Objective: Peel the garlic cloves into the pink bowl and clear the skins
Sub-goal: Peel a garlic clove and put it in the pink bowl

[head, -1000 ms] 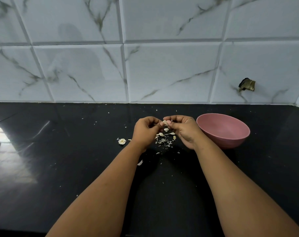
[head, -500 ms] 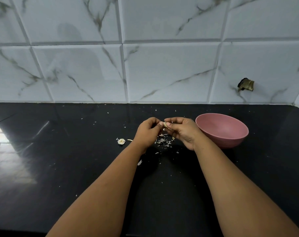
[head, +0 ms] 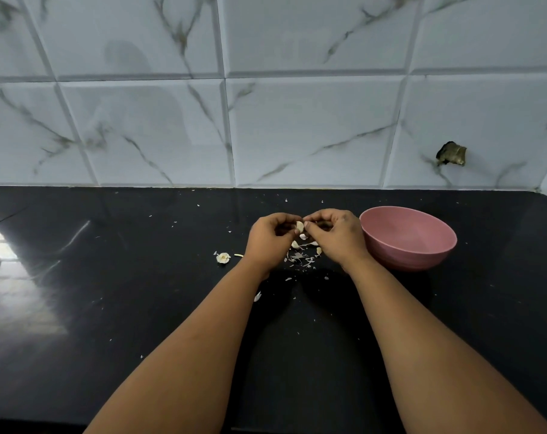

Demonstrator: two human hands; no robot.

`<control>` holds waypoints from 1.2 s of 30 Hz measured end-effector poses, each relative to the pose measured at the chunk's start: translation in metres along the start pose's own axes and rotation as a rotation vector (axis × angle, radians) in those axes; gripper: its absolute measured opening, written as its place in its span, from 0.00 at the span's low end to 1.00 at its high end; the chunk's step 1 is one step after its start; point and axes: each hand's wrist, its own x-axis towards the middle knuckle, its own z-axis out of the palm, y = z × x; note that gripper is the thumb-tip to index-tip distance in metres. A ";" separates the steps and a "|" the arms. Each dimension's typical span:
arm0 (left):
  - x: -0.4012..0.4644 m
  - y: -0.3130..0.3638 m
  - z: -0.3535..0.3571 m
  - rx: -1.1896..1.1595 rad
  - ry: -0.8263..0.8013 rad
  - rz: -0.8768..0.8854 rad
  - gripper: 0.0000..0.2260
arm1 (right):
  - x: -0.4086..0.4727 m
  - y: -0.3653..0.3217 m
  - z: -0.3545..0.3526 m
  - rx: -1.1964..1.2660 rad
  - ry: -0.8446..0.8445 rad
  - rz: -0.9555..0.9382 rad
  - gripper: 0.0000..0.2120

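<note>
A small pale garlic clove [head: 299,226] sits between my two hands above the black counter. My left hand [head: 270,241] pinches it from the left, and my right hand [head: 336,236] pinches it from the right with curled fingers. Below the hands lies a heap of thin garlic skins [head: 302,256] with a few loose cloves [head: 294,244] among them. The pink bowl [head: 408,238] stands just right of my right hand; its inside looks bare from this angle.
A garlic root stub [head: 223,257] lies left of my left hand, and a loose skin piece [head: 257,296] sits by my left forearm. Tiny skin flecks dot the black counter [head: 140,292]. The marble-tiled wall [head: 266,120] closes off the back.
Both hands stay at the same spot, their fingers shifting slightly on the clove. More of the clove's pale surface shows between the fingertips now.
</note>
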 end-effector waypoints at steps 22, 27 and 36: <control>0.000 -0.001 0.000 0.041 0.010 0.006 0.06 | 0.001 0.005 0.003 -0.151 -0.032 -0.043 0.07; -0.002 0.002 0.002 -0.124 -0.025 -0.070 0.07 | 0.004 0.005 0.008 -0.151 -0.041 0.041 0.06; -0.001 0.002 -0.001 -0.180 0.054 -0.104 0.11 | 0.004 0.004 0.000 0.008 0.048 0.029 0.07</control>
